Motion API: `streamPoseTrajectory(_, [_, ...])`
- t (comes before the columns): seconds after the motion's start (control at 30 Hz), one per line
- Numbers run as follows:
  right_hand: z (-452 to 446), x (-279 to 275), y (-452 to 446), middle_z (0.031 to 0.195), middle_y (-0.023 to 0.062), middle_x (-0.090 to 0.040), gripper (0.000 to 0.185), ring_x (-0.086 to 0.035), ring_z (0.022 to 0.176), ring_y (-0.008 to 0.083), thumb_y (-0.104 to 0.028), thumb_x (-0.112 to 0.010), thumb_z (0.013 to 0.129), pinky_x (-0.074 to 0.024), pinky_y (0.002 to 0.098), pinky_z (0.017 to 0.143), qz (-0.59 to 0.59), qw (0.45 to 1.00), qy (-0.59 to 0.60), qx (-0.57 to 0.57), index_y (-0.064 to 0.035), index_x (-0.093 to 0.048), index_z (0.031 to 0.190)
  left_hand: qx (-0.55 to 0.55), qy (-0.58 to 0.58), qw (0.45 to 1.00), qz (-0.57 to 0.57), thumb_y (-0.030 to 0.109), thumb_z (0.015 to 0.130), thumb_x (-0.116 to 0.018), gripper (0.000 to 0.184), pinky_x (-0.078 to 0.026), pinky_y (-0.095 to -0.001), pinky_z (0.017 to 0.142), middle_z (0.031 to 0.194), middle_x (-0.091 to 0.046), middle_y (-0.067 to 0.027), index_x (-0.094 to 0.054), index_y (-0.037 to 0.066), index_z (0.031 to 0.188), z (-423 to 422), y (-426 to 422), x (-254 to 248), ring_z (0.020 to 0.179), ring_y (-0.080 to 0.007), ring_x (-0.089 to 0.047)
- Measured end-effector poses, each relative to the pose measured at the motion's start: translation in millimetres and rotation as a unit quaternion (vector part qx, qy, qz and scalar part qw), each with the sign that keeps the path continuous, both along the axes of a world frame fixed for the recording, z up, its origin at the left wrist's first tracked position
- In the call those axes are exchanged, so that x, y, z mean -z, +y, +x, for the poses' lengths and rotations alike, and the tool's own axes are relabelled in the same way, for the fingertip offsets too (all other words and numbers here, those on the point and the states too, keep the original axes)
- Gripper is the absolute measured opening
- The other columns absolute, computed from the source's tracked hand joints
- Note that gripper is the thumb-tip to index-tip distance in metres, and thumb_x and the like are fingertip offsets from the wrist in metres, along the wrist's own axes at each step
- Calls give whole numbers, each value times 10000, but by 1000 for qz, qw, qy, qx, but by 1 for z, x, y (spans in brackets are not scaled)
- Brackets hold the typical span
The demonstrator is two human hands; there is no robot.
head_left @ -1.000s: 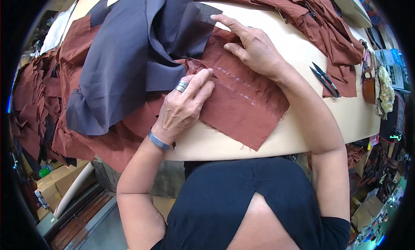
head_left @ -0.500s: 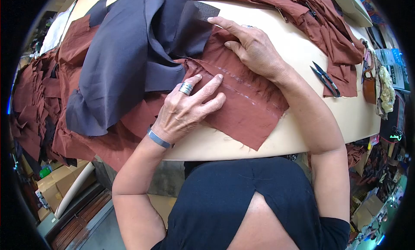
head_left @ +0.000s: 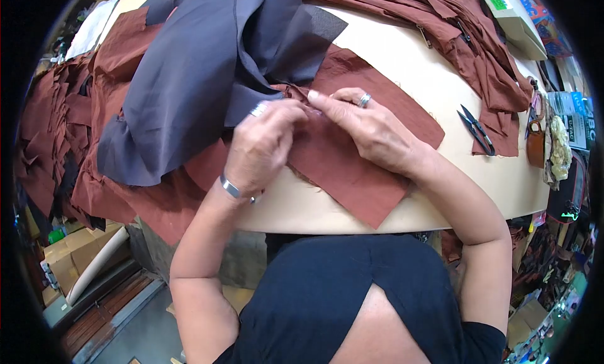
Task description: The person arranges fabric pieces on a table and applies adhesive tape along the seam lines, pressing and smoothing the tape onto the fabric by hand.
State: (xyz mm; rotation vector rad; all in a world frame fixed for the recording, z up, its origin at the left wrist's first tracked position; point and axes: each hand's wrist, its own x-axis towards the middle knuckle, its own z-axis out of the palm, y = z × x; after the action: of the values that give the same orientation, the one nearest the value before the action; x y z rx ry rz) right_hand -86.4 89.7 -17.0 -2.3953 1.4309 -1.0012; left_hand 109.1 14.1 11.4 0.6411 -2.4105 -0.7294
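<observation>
A rust-brown fabric garment (head_left: 365, 188) lies spread on the table before me, joined or overlapped with a dark grey-blue fabric piece (head_left: 179, 100). My left hand (head_left: 264, 140), slightly blurred, has its fingers closed in a pinch at the brown fabric's fold. Beside it, my right hand (head_left: 380, 128) pinches the same fold between thumb and fingers, the fingertips of both hands almost meeting. The exact edge between the fingertips is partly hidden. Brown cloth stretches flat beyond and below the right hand.
Black thread snips (head_left: 476, 131) lie on the cream table (head_left: 296, 210) to the right. A heap of brown garments with zippers (head_left: 428, 33) runs along the far side. Brown scraps (head_left: 47, 144) hang at the left edge. A pale box (head_left: 519, 27) stands at the far right.
My hands have come together from lying spread on the cloth, and now pinch its fold. The right hand has drawn down and inward, and the brown flap has opened out to the right.
</observation>
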Motion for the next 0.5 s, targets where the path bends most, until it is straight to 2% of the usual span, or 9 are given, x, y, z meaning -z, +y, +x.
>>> streamPoseTrajectory(0.07, [3,-2,4,1129,165,-577,454,-565,995,300,-41,-469,841,-450,354,903,-52,992,117,0,-4,-453,1294,-42,-15,998,-44,-91,795,-507,158,-497,-335,764,961,-625,-144,-588,-4,897,2,-11,-3,880,-287,-620])
streamPoseTrajectory(0.1, [4,-5,5,1167,160,-564,430,-563,1006,285,-125,-438,867,-443,347,913,-53,980,193,1,-13,-471,1281,-53,-16,996,-73,-77,807,-509,140,-491,-334,743,954,-611,-141,-589,-5,897,3,-16,-1,852,-292,-616])
streamPoseTrajectory(0.2, [4,-12,6,1159,157,-569,413,-565,1003,279,-129,-420,868,-448,354,905,-81,951,299,-19,-18,-497,1258,-107,-38,992,-60,-74,808,-519,130,-482,-357,738,934,-590,-133,-590,-6,894,3,-25,1,818,-297,-611])
streamPoseTrajectory(0.23, [3,-11,4,1102,153,-580,384,-564,1002,263,-130,-480,840,-454,362,905,-95,957,272,-26,-3,-526,1199,-104,-42,992,-59,-28,808,-561,113,-468,-381,750,946,-561,-131,-585,-2,915,5,-29,4,844,-311,-593])
streamPoseTrajectory(0.33, [-2,0,-3,1097,130,-584,376,-565,994,257,-105,-511,818,-457,359,895,-76,991,103,-41,-6,-536,1179,-114,-93,983,-108,37,800,-611,166,-461,-384,768,975,-545,-135,-571,9,958,4,-29,4,888,-315,-573])
streamPoseTrajectory(0.37, [-3,-1,-3,1133,129,-570,402,-553,1018,260,-60,-511,808,-452,356,903,-40,995,73,-45,-10,-513,1207,-114,-102,982,-112,71,789,-633,186,-454,-396,784,1008,-530,-142,-568,13,953,4,-29,5,913,-328,-553])
streamPoseTrajectory(0.5, [-1,2,-4,1182,149,-540,447,-530,1061,281,-41,-485,820,-439,363,924,-12,999,43,-25,-29,-466,1266,-107,-140,978,-112,178,755,-698,271,-429,-432,839,1109,-479,-163,-555,20,921,6,-29,7,992,-366,-488])
